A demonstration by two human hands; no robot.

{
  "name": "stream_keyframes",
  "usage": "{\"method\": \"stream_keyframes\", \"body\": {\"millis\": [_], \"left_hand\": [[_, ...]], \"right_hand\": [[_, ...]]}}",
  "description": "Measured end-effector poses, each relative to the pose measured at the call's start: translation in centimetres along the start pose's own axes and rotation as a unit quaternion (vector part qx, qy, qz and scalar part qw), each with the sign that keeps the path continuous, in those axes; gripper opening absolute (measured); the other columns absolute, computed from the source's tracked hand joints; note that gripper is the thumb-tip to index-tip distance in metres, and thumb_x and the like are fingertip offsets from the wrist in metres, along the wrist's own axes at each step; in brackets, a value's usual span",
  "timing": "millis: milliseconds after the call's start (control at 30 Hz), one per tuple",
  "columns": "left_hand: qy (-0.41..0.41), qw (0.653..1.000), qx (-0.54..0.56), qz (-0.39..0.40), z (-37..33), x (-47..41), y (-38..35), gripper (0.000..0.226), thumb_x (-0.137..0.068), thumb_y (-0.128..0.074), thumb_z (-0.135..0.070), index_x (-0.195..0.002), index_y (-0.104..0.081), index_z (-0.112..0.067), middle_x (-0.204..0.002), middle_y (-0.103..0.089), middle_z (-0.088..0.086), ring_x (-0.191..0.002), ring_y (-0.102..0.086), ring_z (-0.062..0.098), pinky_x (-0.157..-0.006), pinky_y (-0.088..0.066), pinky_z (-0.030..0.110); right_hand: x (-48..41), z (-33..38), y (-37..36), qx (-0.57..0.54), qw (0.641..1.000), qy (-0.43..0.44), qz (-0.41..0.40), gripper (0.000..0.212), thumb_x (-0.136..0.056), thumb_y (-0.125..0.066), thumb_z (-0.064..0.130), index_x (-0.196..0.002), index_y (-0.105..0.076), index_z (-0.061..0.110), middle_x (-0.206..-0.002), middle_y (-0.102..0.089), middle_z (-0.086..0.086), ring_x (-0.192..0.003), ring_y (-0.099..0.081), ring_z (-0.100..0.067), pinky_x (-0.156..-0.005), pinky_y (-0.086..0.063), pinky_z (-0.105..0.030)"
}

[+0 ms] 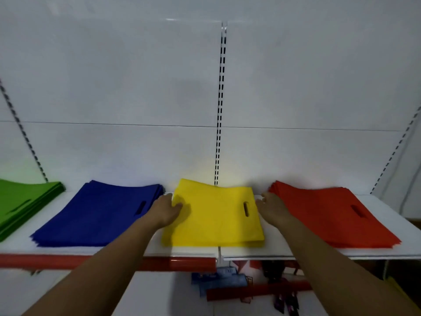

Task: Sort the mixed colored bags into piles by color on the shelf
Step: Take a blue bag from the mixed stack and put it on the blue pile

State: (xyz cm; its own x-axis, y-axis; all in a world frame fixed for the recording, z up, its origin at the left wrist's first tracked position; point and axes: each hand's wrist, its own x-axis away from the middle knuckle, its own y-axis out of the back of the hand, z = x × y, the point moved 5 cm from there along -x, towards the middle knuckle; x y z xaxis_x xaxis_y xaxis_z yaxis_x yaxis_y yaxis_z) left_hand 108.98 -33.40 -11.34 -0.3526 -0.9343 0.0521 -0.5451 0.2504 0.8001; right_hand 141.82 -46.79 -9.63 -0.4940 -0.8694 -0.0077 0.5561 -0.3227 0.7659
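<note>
At the middle of the white shelf (pixel 250 253) lies a flat yellow pile of bags (pixel 214 215), its handle slot toward the right side. Left hand (pixel 165 209) rests against the pile's left edge – fingers loosely extended, thumb lying on top of the fabric. Right hand (pixel 272 208) sits at its right edge, fingers straight, holding nothing. Left of the yellow pile is a blue pile (pixel 95 215), then a green pile (pixel 22 201); a red pile (pixel 323 213) lies to the right.

Bags (pixel 214 215) — matt non-woven cloth; shelf (pixel 376 201) — smooth white metal.
</note>
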Motion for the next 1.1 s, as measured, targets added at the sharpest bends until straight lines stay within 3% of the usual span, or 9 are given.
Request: {"method": "stream_keyframes", "body": {"millis": [133,300,500,700,933,1100], "left_hand": [[-0.111,0.990,-0.072,-0.059,-2.0,2.7,6.4,0.043,-0.100,-0.047,-0.048,-0.136,-0.054,-0.026,-0.132,-0.060,-0.002,-0.114,-0.059,0.019,-0.097,-0.050,0.040],[-0.109,0.976,-0.163,-0.091,5.1,7.7,14.6,0.037,-0.100,-0.042,-0.053,-0.123,-0.058,-0.028,-0.118,-0.064,-0.008,-0.099,-0.062,0.017,-0.085,-0.054,0.040],[-0.014,0.965,-0.206,-0.160,22.6,17.6,26.3,0.034,-0.097,-0.047,-0.051,-0.118,-0.064,-0.030,-0.111,-0.069,-0.011,-0.099,-0.065,0.015,-0.079,-0.052,0.031],[0.106,0.942,-0.237,-0.214,40.0,31.0,36.5,0.032,-0.095,-0.046,-0.054,-0.113,-0.063,-0.033,-0.109,-0.067,-0.017,-0.103,-0.063,0.011,-0.085,-0.052,0.033],[0.237,0.909,-0.219,-0.263,54.2,44.7,45.8,0.025,-0.096,-0.050,-0.052,-0.113,-0.062,-0.038,-0.108,-0.065,-0.016,-0.095,-0.062,0.005,-0.083,-0.055,0.030],[0.283,0.892,-0.212,-0.283,62.0,50.0,50.6,0.023,-0.097,-0.051,-0.049,-0.109,-0.064,-0.033,-0.104,-0.067,-0.009,-0.091,-0.064,0.011,-0.079,-0.054,0.035]], "right_hand": [[2.5,6.2,0.8,0.064,0.994,0.085,-0.018,0.039,-0.102,-0.048,0.035,-0.129,-0.061,0.010,-0.129,-0.063,-0.008,-0.109,-0.064,-0.031,-0.093,-0.048,-0.036],[6.4,16.5,-5.2,0.083,0.976,0.200,0.007,0.031,-0.101,-0.050,0.040,-0.118,-0.066,0.020,-0.118,-0.067,0.001,-0.108,-0.062,-0.022,-0.094,-0.049,-0.039],[13.7,32.3,-18.4,0.074,0.953,0.283,0.081,0.025,-0.098,-0.047,0.039,-0.092,-0.066,0.024,-0.085,-0.069,0.005,-0.077,-0.064,-0.012,-0.078,-0.055,-0.040],[23.1,47.1,-32.6,0.052,0.919,0.363,0.146,0.026,-0.097,-0.050,0.040,-0.106,-0.069,0.025,-0.106,-0.071,0.006,-0.096,-0.065,-0.018,-0.089,-0.053,-0.039],[32.2,63.0,-45.7,0.040,0.882,0.436,0.178,0.029,-0.094,-0.053,0.042,-0.110,-0.070,0.025,-0.109,-0.072,0.003,-0.098,-0.067,-0.021,-0.083,-0.053,-0.032],[35.5,71.4,-53.8,0.009,0.858,0.461,0.225,0.025,-0.093,-0.054,0.038,-0.106,-0.070,0.025,-0.103,-0.073,0.004,-0.096,-0.068,-0.019,-0.082,-0.055,-0.034]]}}
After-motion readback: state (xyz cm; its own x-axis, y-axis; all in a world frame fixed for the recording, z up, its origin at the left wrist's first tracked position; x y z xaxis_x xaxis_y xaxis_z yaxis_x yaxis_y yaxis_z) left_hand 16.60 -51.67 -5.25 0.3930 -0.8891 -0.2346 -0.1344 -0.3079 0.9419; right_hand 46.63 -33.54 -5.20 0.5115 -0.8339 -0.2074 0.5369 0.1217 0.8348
